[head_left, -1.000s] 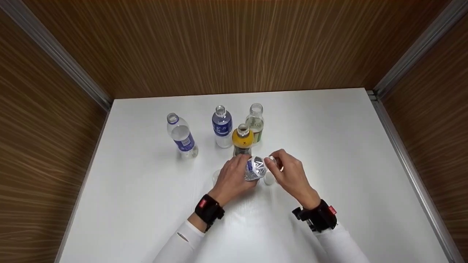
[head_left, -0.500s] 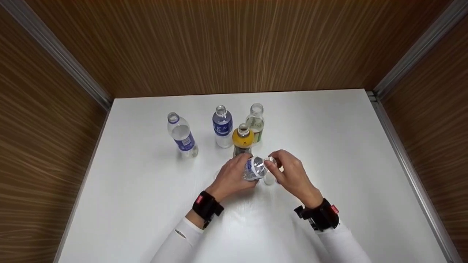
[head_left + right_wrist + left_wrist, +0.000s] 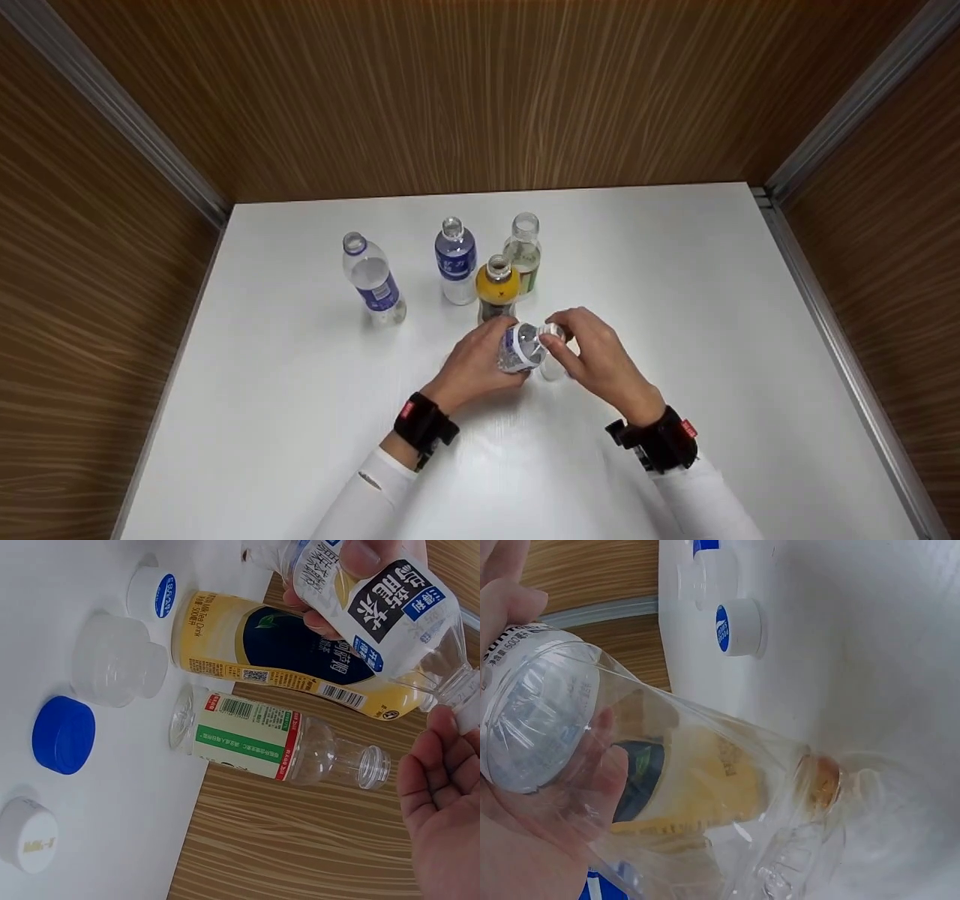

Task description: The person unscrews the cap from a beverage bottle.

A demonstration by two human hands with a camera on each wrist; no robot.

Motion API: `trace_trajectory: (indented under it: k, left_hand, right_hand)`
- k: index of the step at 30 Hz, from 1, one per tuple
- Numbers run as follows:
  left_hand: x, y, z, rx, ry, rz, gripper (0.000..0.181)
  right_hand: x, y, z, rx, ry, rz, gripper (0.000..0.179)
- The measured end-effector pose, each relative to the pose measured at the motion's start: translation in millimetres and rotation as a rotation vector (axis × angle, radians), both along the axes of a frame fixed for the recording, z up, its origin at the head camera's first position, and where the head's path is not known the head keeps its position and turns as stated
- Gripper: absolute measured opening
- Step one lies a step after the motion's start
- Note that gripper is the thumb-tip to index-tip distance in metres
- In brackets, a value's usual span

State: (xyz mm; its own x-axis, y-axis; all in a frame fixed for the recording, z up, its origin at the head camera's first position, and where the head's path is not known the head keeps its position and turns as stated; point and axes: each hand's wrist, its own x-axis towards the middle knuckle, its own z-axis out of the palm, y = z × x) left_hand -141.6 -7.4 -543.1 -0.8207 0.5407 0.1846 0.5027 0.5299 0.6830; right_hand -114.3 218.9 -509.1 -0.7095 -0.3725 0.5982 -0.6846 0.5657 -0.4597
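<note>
Tilted to the right in the head view, a clear plastic bottle with a white-and-blue label is gripped round its body by my left hand. My right hand pinches the white cap at its neck between thumb and fingers. The right wrist view shows this white cap at the bottle's mouth, with the right hand's fingers against it. Behind the held bottle stands a yellow milk tea bottle, uncapped. In the left wrist view the left hand wraps the clear bottle near its base.
Uncapped bottles stand farther back: a purple-label one, a blue-label one and a green-label one. Loose on the white table lie a blue cap, white caps and a translucent cap-like piece. Wood-grain panels enclose the table.
The held bottle's neck and white cap show more plainly between my hands. My right fingers have shifted slightly on the cap. The standing bottles have not moved.
</note>
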Motion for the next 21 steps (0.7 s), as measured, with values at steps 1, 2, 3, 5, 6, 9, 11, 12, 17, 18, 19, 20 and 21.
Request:
trace_trajectory:
  k: [1, 2, 3, 5, 6, 9, 11, 12, 17, 18, 19, 20, 21]
  left_hand:
    - [0.5, 0.6, -0.7, -0.007, 0.015, 0.006, 0.068]
    - [1.0, 1.0, -1.4, -0.017, 0.039, 0.015, 0.068]
    - [1.6, 1.7, -2.4, -0.03, 0.065, 0.025, 0.068]
    - [2.8, 3.0, -4.0, -0.063, 0.131, 0.05, 0.069]
    - [3.4, 3.8, -4.9, -0.082, 0.165, 0.066, 0.07]
    - [4.9, 5.7, -7.6, -0.132, 0.254, 0.104, 0.072]
    - [5.6, 6.6, -9.2, -0.158, 0.299, 0.12, 0.073]
    - [6.0, 6.8, -9.6, -0.166, 0.317, 0.125, 0.073]
    - [5.8, 6.9, -9.9, -0.177, 0.346, 0.126, 0.072]
    - [5.6, 6.8, -9.4, -0.176, 0.341, 0.124, 0.072]
    - [5.3, 6.7, -8.8, -0.172, 0.331, 0.122, 0.072]
    - [5.2, 6.4, -7.9, -0.165, 0.316, 0.118, 0.072]
    - [5.0, 6.2, -7.2, -0.157, 0.298, 0.114, 0.072]
  right_hand:
    - [0.2, -0.1, -0.2, 0.001, -0.007, -0.01, 0.025]
    - [0.7, -0.5, -0.3, -0.002, -0.019, -0.024, 0.021]
    - [1.4, -1.0, -0.6, -0.007, -0.034, -0.045, 0.019]
    - [3.0, -2.5, -1.3, -0.02, -0.081, -0.102, 0.018]
    - [4.0, -3.4, -1.8, -0.034, -0.111, -0.132, 0.018]
    - [6.6, -6.0, -2.8, -0.061, -0.177, -0.206, 0.019]
    - [7.4, -7.7, -3.1, -0.071, -0.188, -0.23, 0.017]
    - [7.5, -8.2, -3.4, -0.074, -0.183, -0.234, 0.016]
    - [6.7, -9.1, -4.3, -0.071, -0.122, -0.213, 0.011]
    - [6.6, -8.9, -4.5, -0.069, -0.113, -0.205, 0.011]
    - [6.4, -8.7, -4.4, -0.065, -0.104, -0.197, 0.011]
    - [6.1, -8.3, -4.2, -0.059, -0.095, -0.187, 0.012]
    - [5.8, -7.9, -4.0, -0.053, -0.09, -0.177, 0.013]
